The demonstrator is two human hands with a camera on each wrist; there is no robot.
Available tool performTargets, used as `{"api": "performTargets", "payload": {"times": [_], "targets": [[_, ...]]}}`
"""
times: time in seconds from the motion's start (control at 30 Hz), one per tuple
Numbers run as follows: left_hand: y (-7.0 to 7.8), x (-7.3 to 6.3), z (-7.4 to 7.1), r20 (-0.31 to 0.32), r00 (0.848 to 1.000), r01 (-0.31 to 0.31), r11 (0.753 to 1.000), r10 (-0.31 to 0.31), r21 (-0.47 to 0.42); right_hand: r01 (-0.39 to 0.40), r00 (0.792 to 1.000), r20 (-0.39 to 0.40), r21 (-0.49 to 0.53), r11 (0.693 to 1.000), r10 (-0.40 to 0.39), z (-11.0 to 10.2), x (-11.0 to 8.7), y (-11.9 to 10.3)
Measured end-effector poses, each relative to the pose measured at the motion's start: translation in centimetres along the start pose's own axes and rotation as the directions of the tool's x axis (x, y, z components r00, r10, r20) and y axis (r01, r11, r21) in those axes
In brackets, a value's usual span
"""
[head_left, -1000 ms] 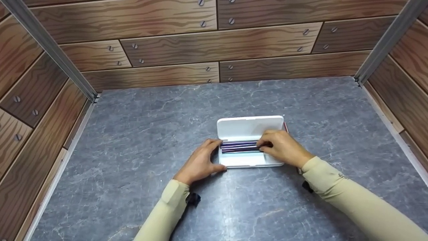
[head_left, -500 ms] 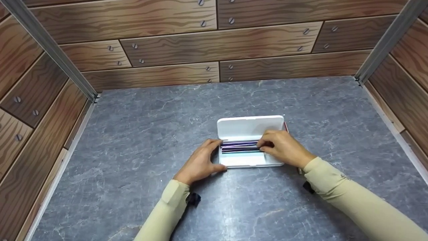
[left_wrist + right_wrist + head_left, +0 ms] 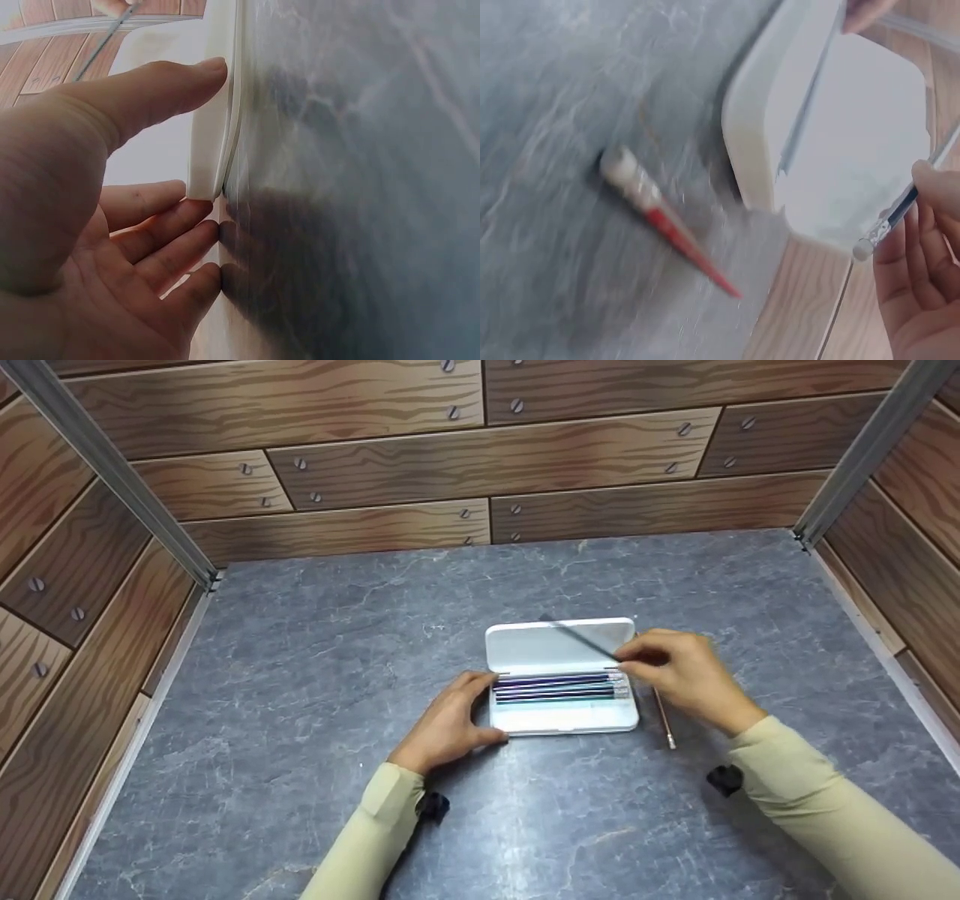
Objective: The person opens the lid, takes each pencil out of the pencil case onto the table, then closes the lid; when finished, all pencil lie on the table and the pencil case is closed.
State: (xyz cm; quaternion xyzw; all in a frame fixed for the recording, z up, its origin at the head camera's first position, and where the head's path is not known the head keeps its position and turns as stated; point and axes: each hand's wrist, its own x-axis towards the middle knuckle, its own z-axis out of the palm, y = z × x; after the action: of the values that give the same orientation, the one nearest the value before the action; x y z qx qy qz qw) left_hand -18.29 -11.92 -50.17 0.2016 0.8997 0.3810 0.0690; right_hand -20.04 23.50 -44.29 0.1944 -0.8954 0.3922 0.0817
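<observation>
A white pencil case (image 3: pixel 555 728) lies open on the table, several dark blue and purple pencils (image 3: pixel 555 688) side by side in it. At its left end, my left hand (image 3: pixel 446 725) holds it, thumb at the front corner and fingers against the end; the left wrist view shows the thumb (image 3: pixel 161 90) along the front wall. My right hand (image 3: pixel 686 675) pinches a dark pencil (image 3: pixel 581 639) near its eraser end, raised over the case's right side. The right wrist view shows this pencil's white eraser (image 3: pixel 863 249) and silver ferrule beyond the thumb.
Just right of the case, a red pencil (image 3: pixel 664 720) lies on the grey marbled table (image 3: pixel 337 660), eraser towards me. The raised lid (image 3: pixel 525 646) stands at the back of the case. Wood-patterned walls (image 3: pixel 375 472) enclose the table's back and sides.
My right hand has lifted a dark pencil out of the case and moved right and back with it. The red pencil now shows more fully. My left hand has stayed put.
</observation>
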Motion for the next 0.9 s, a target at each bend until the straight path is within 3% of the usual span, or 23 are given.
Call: {"api": "performTargets", "payload": {"times": [0.2,0.37,0.53,0.7,0.9], "targets": [[0.0,-0.1,0.0,0.002,1.0,0.012,1.0,-0.012,-0.011,-0.187,0.978,-0.095,0.006,0.982,0.187,-2.0,-1.6,1.8],[0.1,-0.2,0.0,0.001,1.0,0.014,1.0,-0.014,-0.015,-0.288,0.952,-0.121,-0.049,0.957,0.28,-2.8,-3.0,3.6],[0.0,-0.2,0.1,0.002,1.0,0.018,1.0,-0.018,-0.017,-0.372,0.927,-0.085,-0.066,0.926,0.366,-2.7,-3.9,4.7],[0.0,-0.2,0.1,0.002,1.0,0.028,0.999,-0.028,-0.015,-0.474,0.881,-0.005,-0.015,0.88,0.474,-1.9,-4.2,5.0],[0.1,-0.1,0.1,0.005,1.0,0.018,1.0,-0.018,-0.018,-0.518,0.854,0.04,-0.023,0.855,0.518,-1.3,-4.4,5.1]]}}
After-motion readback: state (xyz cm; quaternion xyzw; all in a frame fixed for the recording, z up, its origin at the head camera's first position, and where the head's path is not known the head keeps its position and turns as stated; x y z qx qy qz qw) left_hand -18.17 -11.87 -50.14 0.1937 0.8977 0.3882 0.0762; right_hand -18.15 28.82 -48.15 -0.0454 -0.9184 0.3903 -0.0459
